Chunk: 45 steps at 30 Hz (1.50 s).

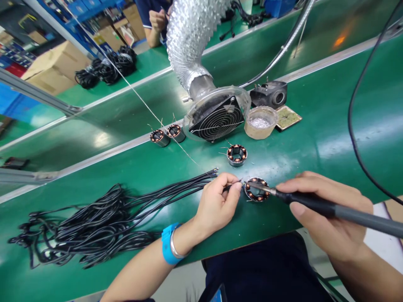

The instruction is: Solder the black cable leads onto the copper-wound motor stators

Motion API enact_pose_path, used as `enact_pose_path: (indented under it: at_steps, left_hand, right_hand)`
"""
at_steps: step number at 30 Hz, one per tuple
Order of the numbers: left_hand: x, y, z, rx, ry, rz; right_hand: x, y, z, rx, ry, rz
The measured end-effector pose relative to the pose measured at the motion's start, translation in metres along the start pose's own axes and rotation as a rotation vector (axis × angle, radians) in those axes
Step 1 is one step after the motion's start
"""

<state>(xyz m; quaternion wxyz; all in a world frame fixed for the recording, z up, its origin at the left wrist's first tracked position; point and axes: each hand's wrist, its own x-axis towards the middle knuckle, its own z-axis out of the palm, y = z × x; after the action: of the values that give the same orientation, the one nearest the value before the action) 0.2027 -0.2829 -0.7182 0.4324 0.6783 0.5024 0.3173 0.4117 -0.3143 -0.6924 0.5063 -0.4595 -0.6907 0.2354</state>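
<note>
My left hand (219, 201) pinches the end of a black cable, its thin wire tips reaching toward a motor stator (253, 193) with copper windings. In my right hand (330, 214) is a soldering iron (315, 204), held by its dark handle. The iron's metal tip points left across the top of the stator, close to the wire ends; whether it touches them I cannot tell. A second stator (237, 155) lies just behind. Left of my hand a bundle of black cables (91, 224) is spread out, several of their ends running alongside my fingers.
A fume extractor fan (218, 119) on a silver flexible duct (189, 37) stands behind the stators. Beside it are a round tub (260, 122), a sponge pad (288, 117) and a black iron stand (269, 94). Two more stators (160, 137) sit left. Another person's hand (157, 20) shows across the bench.
</note>
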Motion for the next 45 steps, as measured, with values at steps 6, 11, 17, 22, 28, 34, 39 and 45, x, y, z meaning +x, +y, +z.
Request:
enact_pose_path:
  at_steps: [6, 11, 17, 22, 28, 34, 39, 45]
  left_hand:
    - [0.0, -0.001, 0.001, -0.005, -0.003, -0.009]
    - [0.0, 0.0, 0.0, 0.004, 0.001, 0.002]
    - [-0.001, 0.0, 0.0, -0.001, -0.009, -0.017]
    - [0.0, -0.001, 0.001, -0.005, -0.012, -0.022]
    - [-0.001, 0.0, 0.0, -0.01, -0.01, -0.031]
    - [-0.001, 0.0, 0.001, -0.021, -0.007, -0.031]
    - [0.001, 0.0, -0.004, -0.082, -0.085, -0.1]
    - [0.006, 0.001, -0.014, -0.183, -0.268, -0.123]
  right_hand:
    - [-0.009, -0.001, 0.005, 0.005, -0.034, -0.101]
    - [-0.013, 0.002, 0.002, 0.005, -0.008, -0.14]
    - [-0.01, -0.004, -0.003, -0.019, 0.003, -0.107]
    - [-0.01, -0.006, -0.002, 0.003, 0.041, -0.082]
    - [-0.009, -0.007, -0.003, -0.015, 0.004, -0.05]
    - [-0.015, -0.014, 0.0, -0.04, 0.115, 0.095]
    - [-0.012, 0.002, 0.013, 0.035, 0.275, 0.032]
    - [0.003, 0.015, 0.03, -0.156, 0.022, -0.108]
